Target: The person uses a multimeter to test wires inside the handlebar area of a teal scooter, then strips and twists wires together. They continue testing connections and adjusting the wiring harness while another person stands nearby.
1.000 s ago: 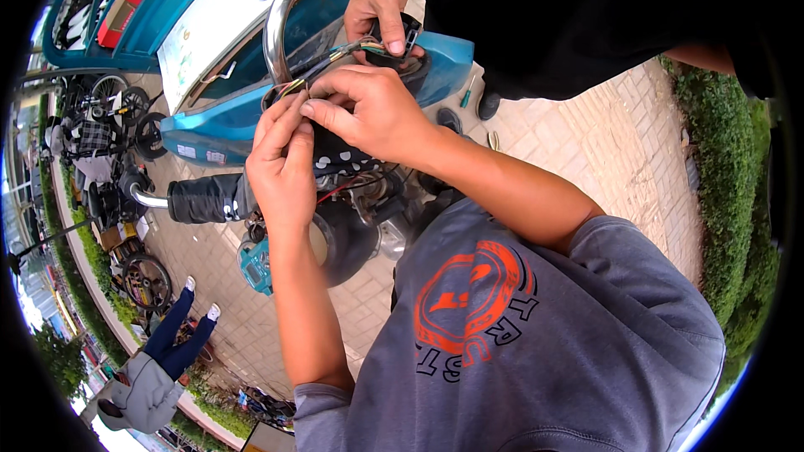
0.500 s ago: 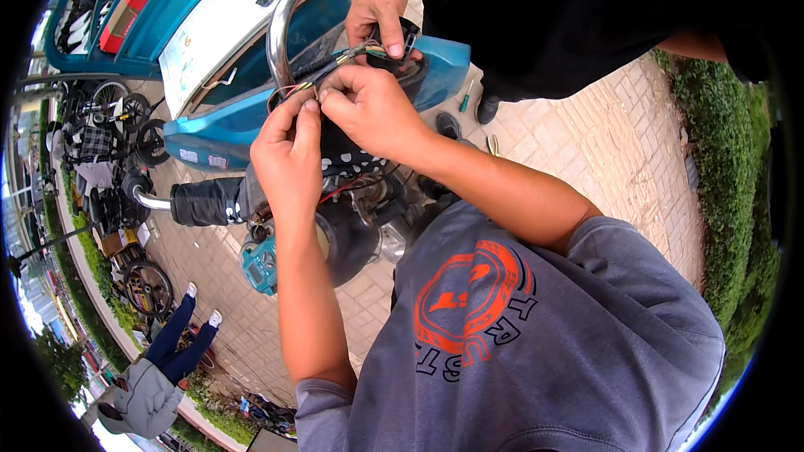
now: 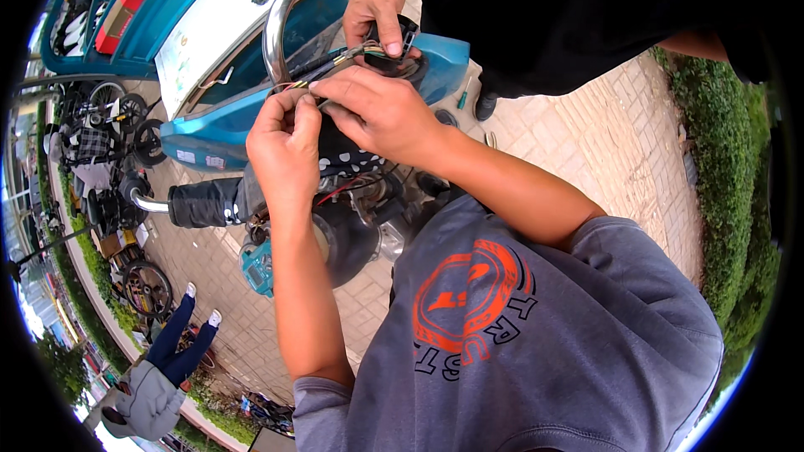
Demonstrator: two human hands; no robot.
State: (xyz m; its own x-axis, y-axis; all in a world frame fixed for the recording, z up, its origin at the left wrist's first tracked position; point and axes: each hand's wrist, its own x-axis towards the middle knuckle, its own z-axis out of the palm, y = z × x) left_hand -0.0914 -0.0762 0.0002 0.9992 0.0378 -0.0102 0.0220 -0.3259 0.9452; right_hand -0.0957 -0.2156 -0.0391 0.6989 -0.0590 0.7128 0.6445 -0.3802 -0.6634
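Thin coloured wires [image 3: 295, 84] rise between my hands in front of a blue vehicle body [image 3: 226, 136]. My left hand [image 3: 283, 138] is closed, thumb against bent forefinger, pinching the wires near their ends. Right beside it, my right hand [image 3: 392, 113] is closed too, its fingertips meeting the left ones at the wires; its grip point is partly hidden by its own fingers. Beyond, another person's hand [image 3: 377, 10] holds a black part [image 3: 405, 33] from which a bundle of wires [image 3: 356, 55] runs toward my hands.
A chrome handlebar [image 3: 276, 33] curves up just past my fingers. A black sleeved grip [image 3: 205, 203] sticks out left. Below lies a teal power tool [image 3: 259, 268]. A screwdriver [image 3: 463, 100] lies on the paving at right. Parked bikes and a walking person [image 3: 146, 398] are at left.
My right hand has turned, and its fingers now stretch further across the left fingertips. The left hand stays nearly in place at the wires. The other person's hand still holds the black part.
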